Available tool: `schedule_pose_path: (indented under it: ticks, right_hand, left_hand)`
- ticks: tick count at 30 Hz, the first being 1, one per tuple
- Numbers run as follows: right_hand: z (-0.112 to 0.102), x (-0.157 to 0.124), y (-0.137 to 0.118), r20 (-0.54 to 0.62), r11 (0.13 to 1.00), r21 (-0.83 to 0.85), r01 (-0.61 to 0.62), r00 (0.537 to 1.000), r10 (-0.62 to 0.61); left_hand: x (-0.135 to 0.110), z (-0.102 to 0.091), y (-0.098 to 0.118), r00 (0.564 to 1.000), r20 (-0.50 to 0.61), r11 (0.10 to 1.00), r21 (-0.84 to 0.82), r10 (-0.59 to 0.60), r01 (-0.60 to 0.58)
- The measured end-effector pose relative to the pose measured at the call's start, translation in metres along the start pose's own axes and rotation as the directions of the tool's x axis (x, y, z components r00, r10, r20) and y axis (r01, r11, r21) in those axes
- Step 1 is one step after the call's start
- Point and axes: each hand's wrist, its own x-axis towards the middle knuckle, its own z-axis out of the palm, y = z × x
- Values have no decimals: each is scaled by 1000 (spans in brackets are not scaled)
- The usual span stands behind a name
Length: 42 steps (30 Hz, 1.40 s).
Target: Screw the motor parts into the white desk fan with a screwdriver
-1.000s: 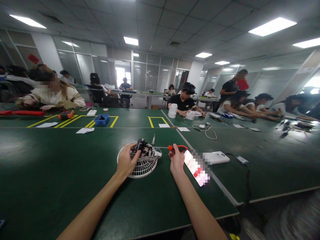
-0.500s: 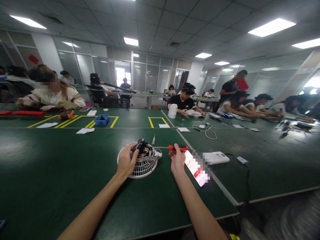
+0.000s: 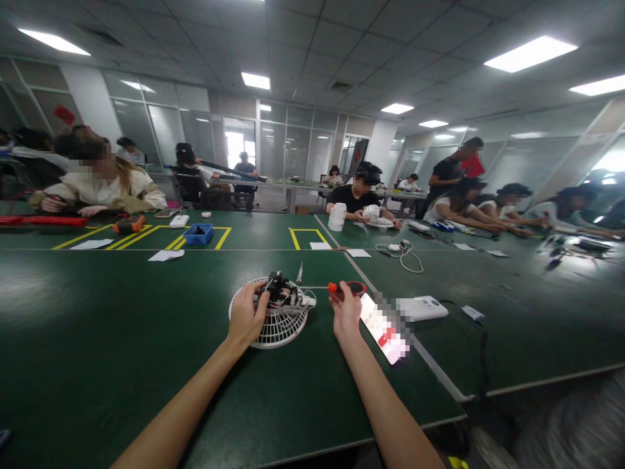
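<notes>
A white fan grille (image 3: 278,333) lies on the green table, with a black motor assembly (image 3: 279,284) and loose wires on top of it. My left hand (image 3: 248,311) is closed on the left side of this motor assembly, thumb toward me. In my right hand (image 3: 346,311) is a red and black screwdriver (image 3: 359,288), held level by its handle. Its shaft points left and its end is at the right side of the assembly; the exact contact cannot be made out. Just behind the grille stands a small pointed tube (image 3: 300,272).
Right of my right hand lies a lit phone (image 3: 381,329), with a white power bank (image 3: 424,308) beyond it. Farther back are a blue bin (image 3: 198,234), a coiled white cable (image 3: 413,257) and a white cup-shaped part (image 3: 337,217). A co-worker (image 3: 359,192) sits opposite.
The screwdriver handle has turned a little in my right hand, showing more black. My left hand stays on the assembly. Opposite, the co-worker's white part has been tilted up.
</notes>
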Motion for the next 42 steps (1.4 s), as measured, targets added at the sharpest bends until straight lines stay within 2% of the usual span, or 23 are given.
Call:
schedule_pose_path:
  ticks: [4, 8, 11, 18, 21, 28, 34, 42]
  right_hand:
    - [-1, 1, 2, -3, 1000, -31, 0, 1000, 0]
    - [-4, 1, 0, 36, 999, 33, -37, 999, 36]
    - [-4, 0, -3, 21, 998, 57, -18, 1000, 17]
    - [1, -4, -3, -18, 1000, -30, 9, 1000, -10]
    - [0, -5, -2, 0, 998, -53, 16, 1000, -16]
    - [0, -4, -7, 12, 997, 52, -64, 998, 63]
    - [1, -3, -4, -20, 999, -37, 3, 1000, -4]
    - [-1, -1, -5, 57, 999, 30, -29, 998, 27]
  left_hand:
    - [1, -1, 0, 1000, 5, 1000, 0, 6, -6]
    - [1, 0, 0, 1000, 7, 1000, 2, 3, -3]
    - [1, -1, 1, 1000, 8, 1000, 0, 8, -8]
    - [1, -2, 2, 1000, 14, 1000, 23, 18, -18]
    - [0, -1, 2, 1000, 7, 999, 49, 23, -23]
    - [0, 1, 0, 999, -3, 997, 62, 37, -37]
    - [0, 0, 1, 1000, -2, 998, 57, 29, -29]
    - [0, 1, 0, 1000, 2, 998, 58, 25, -25]
